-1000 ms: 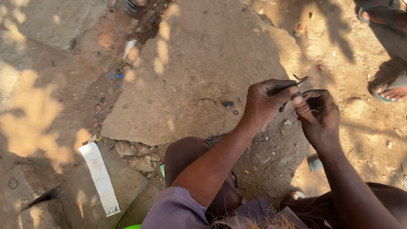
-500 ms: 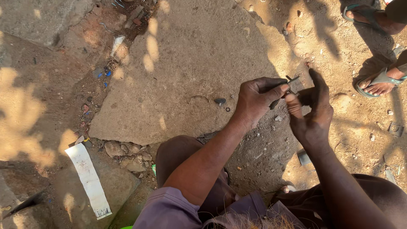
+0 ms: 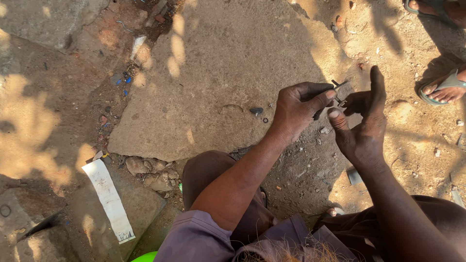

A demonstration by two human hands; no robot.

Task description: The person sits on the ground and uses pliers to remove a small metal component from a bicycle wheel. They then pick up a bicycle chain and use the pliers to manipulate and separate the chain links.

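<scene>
I see a short purple sleeve above the left hand (image 3: 297, 107), bare forearms, and dark brown trousers on the knees below the right hand (image 3: 361, 128).
</scene>
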